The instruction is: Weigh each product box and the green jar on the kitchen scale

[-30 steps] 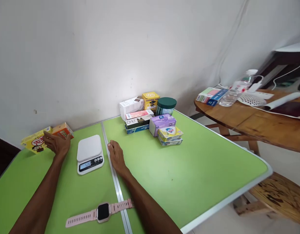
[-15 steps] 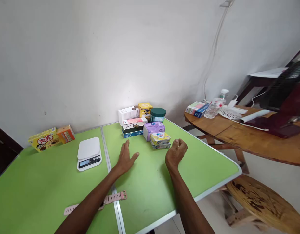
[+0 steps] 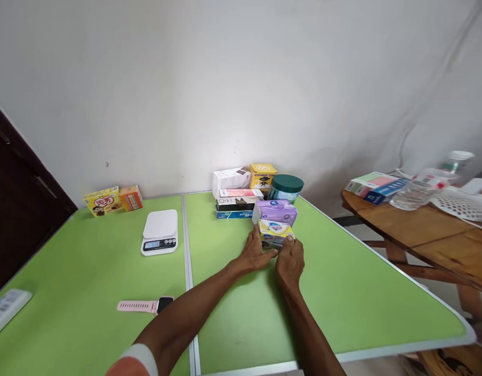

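Note:
A yellow soap box lies stacked on a second, darker small box, mostly covered by my fingers. My left hand presses the stack's left side, its thumb stretched along the front. On the right side my right hand grips the stack with curled fingers, the thumb near the upper box's corner. Right behind stands a purple pack. Further back are a black box on a blue box, a pink-and-white box, a white box, a yellow box and a green-lidded jar.
On the table's left half are a white kitchen scale, a pink-strapped watch, a yellow snack box, an orange box and a white object. A wooden table at right carries boxes and a plastic bottle.
Both hands have moved forward and closed in on the stacked soap boxes, my left hand coming from the left. The view has turned left, showing more of the dark door and the white object.

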The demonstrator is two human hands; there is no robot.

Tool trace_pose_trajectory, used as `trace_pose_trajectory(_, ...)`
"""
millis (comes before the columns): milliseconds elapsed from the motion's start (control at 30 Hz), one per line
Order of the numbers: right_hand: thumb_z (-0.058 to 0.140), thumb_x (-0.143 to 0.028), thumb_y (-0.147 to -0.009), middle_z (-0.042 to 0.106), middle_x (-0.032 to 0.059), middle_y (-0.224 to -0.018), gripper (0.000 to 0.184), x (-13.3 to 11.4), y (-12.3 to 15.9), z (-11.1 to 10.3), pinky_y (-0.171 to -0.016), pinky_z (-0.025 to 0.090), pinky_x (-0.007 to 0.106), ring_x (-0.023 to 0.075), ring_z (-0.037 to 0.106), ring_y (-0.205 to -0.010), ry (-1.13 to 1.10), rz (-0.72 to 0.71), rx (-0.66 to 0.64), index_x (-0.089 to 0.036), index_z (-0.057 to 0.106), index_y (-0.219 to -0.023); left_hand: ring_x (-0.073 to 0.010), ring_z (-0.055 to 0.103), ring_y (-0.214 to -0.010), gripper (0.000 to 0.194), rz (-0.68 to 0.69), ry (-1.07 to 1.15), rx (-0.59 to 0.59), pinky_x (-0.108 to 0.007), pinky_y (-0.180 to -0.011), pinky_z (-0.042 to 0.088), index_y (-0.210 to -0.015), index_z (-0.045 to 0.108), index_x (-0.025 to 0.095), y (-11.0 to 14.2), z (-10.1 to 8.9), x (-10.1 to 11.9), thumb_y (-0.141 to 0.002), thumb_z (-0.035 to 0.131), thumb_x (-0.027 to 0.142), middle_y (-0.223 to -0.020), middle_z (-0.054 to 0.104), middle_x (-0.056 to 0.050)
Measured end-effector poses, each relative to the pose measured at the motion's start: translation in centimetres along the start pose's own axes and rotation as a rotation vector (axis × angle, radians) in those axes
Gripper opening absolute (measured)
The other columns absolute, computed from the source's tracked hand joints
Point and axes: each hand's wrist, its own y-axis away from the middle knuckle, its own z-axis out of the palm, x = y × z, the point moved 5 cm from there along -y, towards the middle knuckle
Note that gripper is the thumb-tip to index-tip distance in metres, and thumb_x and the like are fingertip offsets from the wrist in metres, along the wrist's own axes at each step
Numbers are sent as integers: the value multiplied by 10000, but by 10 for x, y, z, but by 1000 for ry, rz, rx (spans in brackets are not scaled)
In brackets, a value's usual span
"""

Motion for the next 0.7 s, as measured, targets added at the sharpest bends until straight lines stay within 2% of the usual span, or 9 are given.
trace_pose_trajectory(133,268,-778,-958,710,228,-1242,733,-16,33,8,-1047,455,519,379,628,-1199,-29,23,-56,-186,647,-1168,-433,168,-1671,1312,-136,-50,93,-509,-1374,130,-1710,89,5,22,-14,-2,-703,849,365,-1766,226,-311)
trace_pose_trajectory(367,375,-771,-919,688,245,-1402,826,-52,89,32,-1094,453,517,396,635,-1292,-82,72,-184,-135,620,-1386,-406,318,-1613,1068,-124,-18,256,-500,-1354,220,-1655,266,25,74,-66,7,-744,763,275,-1694,356,-297)
trace_pose_trajectory(500,390,-776,-935,660,261,-1449,856,-91,106,62,-1130,436,537,404,606,-1350,-126,-60,-271,-109,614,-1421,-369,411,-1554,946,-51,-48,362,-505,-1324,297,-1637,310,79,96,-116,22,-787,693,237,-1628,442,-258)
trace_pose_trajectory(600,426,-752,-960,657,245,-1454,807,-130,117,94,-1136,437,542,391,603,-1353,-199,-164,-330,-127,610,-1437,-359,403,-1561,932,22,-100,466,-493,-1321,310,-1651,304,113,111,-165,42,-812,684,257,-1662,399,-239)
trace_pose_trajectory(700,442,-741,-979,680,218,-1419,767,-164,134,132,-1117,458,527,372,625,-1313,-290,-202,-413,-151,617,-1438,-348,430,-1543,911,28,-165,585,-482,-1309,335,-1648,334,155,126,-215,53,-818,689,274,-1651,424,-205)
